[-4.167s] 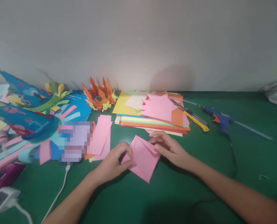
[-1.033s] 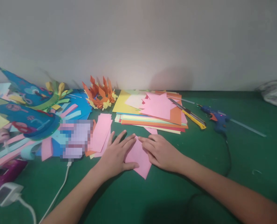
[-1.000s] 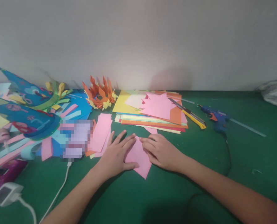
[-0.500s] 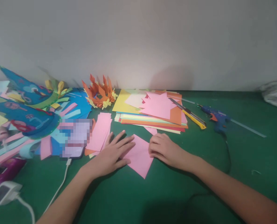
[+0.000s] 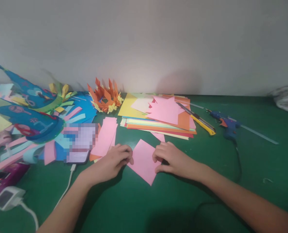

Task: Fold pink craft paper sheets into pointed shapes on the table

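The pink square [image 5: 144,161] lies on the green table [image 5: 124,207], nearer than the paper stack [image 5: 158,127]. The left hand [image 5: 116,160] and right hand [image 5: 172,158] curl onto its left and right corners; whether either grips, I cannot tell.

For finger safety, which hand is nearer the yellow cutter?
Right. The right hand is nearer the camera than the yellow cutter and to its left, at the right side of the pink square; the left hand is farther left, at the square's opposite side.
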A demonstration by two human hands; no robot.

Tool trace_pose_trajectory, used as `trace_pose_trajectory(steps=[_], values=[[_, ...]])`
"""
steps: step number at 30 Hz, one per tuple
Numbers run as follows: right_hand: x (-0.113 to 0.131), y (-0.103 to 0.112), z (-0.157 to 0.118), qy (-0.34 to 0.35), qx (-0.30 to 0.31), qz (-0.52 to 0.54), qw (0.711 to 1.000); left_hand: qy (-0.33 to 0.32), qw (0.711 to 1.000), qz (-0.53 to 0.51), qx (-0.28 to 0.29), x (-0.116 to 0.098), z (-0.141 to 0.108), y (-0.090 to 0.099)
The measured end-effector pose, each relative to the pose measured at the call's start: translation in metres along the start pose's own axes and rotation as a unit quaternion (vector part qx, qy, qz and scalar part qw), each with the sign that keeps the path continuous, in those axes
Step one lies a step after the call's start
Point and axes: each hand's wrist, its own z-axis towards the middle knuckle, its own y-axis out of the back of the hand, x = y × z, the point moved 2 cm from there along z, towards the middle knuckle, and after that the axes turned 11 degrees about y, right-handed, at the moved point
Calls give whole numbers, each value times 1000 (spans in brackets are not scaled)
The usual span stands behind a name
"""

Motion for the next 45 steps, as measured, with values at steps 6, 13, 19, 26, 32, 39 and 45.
trace_pose_trajectory(steps=[6,13,19,26,32,39,45], values=[[18,-12,3,-48,-8,-116,992,35,998,-21,-39,-29,6,-26],[28,-24,2,-58,-9,-183,981,69,997,2,-27,-46,11,-45],[26,-30,2,-25,-15,-147,989,35,998,-41,14,-41,9,-33],[8,-14,1,25,15,4,1000,-15,998,-67,2,-31,10,-26],[0,-1,0,43,25,37,998,-83,993,58,-54,-25,14,-29],[-4,0,-2,64,10,18,998,-143,980,127,-54,-24,12,-25],[-8,3,-3,102,10,-16,995,-118,978,158,-64,-24,12,-26]])
